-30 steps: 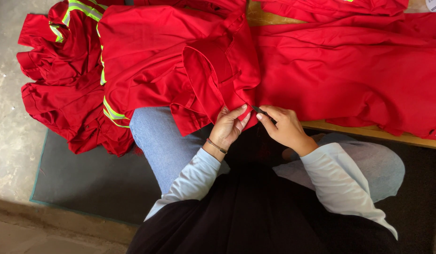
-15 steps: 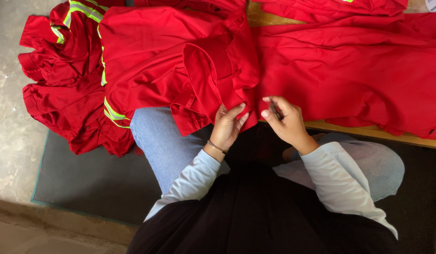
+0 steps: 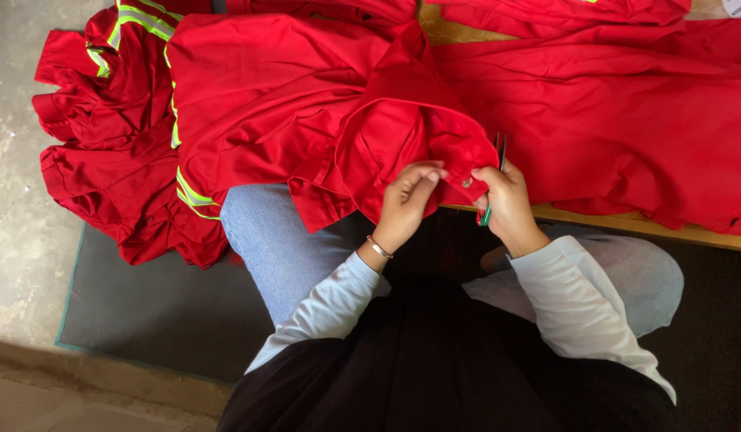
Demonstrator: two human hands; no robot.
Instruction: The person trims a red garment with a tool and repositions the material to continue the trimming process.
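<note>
A red work garment [image 3: 322, 112] with yellow reflective stripes lies over my lap and the table edge. My left hand [image 3: 406, 204] pinches a folded edge of it, next to a small metal snap button [image 3: 466, 183]. My right hand [image 3: 506, 204] grips the same edge from the right and also holds small green-handled thread snips [image 3: 498, 152], blades pointing up and away. The two hands are almost touching at the button.
More red garments [image 3: 626, 104] cover the wooden table [image 3: 626, 224] at the right. A heap of red garments [image 3: 106, 144] hangs at the left above a dark floor mat [image 3: 146, 304]. Bare concrete floor [image 3: 18, 240] lies at far left.
Both hands have lifted the garment edge slightly higher and closed in on the snap button. The snips now stick up from my right hand.
</note>
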